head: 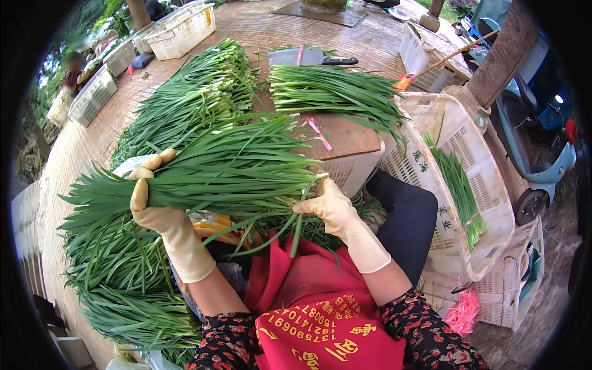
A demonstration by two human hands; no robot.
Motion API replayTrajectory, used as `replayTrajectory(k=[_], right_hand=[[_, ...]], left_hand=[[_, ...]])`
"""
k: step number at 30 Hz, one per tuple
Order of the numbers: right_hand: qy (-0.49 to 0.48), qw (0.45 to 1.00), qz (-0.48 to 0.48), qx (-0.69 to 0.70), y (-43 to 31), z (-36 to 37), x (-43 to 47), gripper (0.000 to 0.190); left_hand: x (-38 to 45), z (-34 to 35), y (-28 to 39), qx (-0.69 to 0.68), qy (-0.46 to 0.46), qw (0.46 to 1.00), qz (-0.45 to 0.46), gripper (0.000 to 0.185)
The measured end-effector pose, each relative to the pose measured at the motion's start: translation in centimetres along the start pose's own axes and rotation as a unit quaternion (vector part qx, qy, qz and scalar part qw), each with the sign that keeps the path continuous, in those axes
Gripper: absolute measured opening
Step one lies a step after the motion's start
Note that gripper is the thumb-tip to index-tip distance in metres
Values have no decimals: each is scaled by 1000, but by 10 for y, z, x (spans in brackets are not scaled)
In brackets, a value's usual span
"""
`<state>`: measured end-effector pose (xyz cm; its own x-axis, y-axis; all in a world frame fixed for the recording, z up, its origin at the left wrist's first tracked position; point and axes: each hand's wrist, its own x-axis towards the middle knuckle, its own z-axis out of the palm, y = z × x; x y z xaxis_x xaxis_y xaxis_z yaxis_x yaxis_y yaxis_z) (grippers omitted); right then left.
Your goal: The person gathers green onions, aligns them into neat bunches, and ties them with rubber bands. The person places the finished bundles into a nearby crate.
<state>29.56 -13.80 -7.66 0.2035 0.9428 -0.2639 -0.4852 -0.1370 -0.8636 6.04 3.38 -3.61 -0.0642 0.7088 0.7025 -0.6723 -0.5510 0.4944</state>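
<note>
A big loose bunch of garlic chives lies across both gloved hands, above my lap. My left hand grips its leafy end, fingers curled over the top. At the pale stem end my right hand holds the stalks, its fingers partly hidden behind them; some leaves droop below. Just beyond is a brown board on an upturned-looking plastic crate. On the board lie a pink tie strip, another pile of chives and a cleaver with a black handle.
Heaped chives stand left of the board, and more lie by my left arm. To the right, a white crate holds a tied chive bundle. Pink strips hang below it. A scooter stands beyond a post.
</note>
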Motion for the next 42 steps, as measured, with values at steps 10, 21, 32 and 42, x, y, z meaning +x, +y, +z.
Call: replayTrajectory(k=[10, 21, 32, 42], right_hand=[[55, 997, 38, 29, 9, -14, -4, 72], [-212, 971, 60, -99, -40, -43, -49, 31], [4, 921, 64, -385, 10, -113, -58, 40], [-85, 992, -47, -77, -36, -23, -14, 31]], left_hand=[[-1, -10, -4, -19, 141, 988, -64, 25], [5, 2, 8, 18, 314, 928, -199, 37], [8, -10, 11, -42, 358, 911, -202, 37], [-9, -17, 3, -141, 156, 966, -151, 32]])
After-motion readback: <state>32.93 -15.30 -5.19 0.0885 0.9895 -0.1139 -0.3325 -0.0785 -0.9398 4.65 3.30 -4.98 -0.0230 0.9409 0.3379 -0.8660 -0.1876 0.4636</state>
